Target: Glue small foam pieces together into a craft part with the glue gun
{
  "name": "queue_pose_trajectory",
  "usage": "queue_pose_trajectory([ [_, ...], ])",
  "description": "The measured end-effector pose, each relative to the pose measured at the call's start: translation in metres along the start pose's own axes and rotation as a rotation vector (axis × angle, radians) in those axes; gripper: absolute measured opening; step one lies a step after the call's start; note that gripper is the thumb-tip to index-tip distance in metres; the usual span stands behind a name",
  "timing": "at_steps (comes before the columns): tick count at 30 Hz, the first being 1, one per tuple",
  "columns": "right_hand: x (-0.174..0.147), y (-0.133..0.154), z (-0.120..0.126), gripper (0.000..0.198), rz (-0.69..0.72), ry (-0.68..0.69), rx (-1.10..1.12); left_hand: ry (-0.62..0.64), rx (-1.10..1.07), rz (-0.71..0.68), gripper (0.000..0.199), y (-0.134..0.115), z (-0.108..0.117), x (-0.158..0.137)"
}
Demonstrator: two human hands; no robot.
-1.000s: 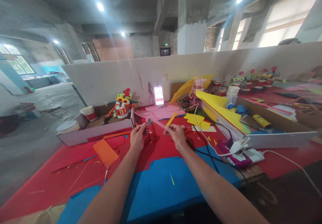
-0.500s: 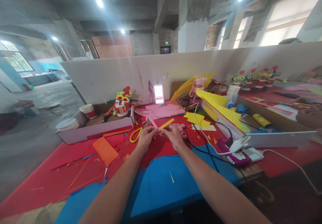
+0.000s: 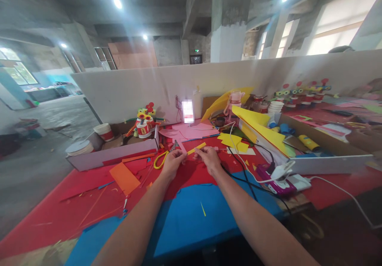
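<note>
My left hand (image 3: 173,164) is closed in a pinch on a pink paper strip (image 3: 180,145) that slants up and away from the fingertips. A yellow paper strip (image 3: 200,146) crosses beside the pink one's lower end. My right hand (image 3: 210,161) pinches the yellow strip, its far end sticking up past the fingers. Whether the two strips are joined, I cannot tell. Yellow-handled scissors (image 3: 160,161) lie on the red sheet just left of my left hand. Pink paper sheets (image 3: 189,130) are spread beyond both hands.
To the left, a box (image 3: 115,154) holds paper cups and a paper-cup figure (image 3: 144,128). On the right stand another box (image 3: 331,163), yellow paper (image 3: 235,141) and a purple power strip (image 3: 276,181) with trailing cords. Blue sheets (image 3: 193,222) and orange paper (image 3: 124,177) lie nearer me.
My right hand has shifted slightly right, widening the gap between my hands, and more of the yellow strip shows between them. My left hand has barely moved.
</note>
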State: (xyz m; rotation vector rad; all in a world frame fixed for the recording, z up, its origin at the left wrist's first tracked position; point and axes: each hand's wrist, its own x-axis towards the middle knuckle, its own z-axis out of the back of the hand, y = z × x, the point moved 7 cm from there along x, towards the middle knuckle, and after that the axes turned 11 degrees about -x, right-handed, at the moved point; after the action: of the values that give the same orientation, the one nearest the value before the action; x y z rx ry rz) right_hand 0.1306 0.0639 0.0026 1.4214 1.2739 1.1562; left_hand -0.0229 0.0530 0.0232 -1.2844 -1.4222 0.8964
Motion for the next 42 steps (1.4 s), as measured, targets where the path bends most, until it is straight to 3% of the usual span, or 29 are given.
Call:
queue_pose_trajectory([
  [7, -0.008, -0.005, -0.022, 0.037, -0.013, 0.145, 0.011, 0.008, -0.049, 0.04, 0.029, 0.006, 0.001, 0.001],
  [10, -0.008, -0.005, -0.023, 0.039, 0.008, 0.132, -0.019, 0.017, -0.07, 0.066, 0.03, 0.008, -0.001, -0.001],
  [27, -0.002, 0.005, -0.002, 0.038, 0.012, 0.039, -0.059, -0.002, -0.086, 0.087, 0.031, 0.007, 0.003, 0.0],
  [42, 0.004, 0.014, 0.02, 0.038, 0.031, -0.052, 0.057, -0.012, -0.111, 0.11, 0.031, 0.009, 0.008, 0.003],
])
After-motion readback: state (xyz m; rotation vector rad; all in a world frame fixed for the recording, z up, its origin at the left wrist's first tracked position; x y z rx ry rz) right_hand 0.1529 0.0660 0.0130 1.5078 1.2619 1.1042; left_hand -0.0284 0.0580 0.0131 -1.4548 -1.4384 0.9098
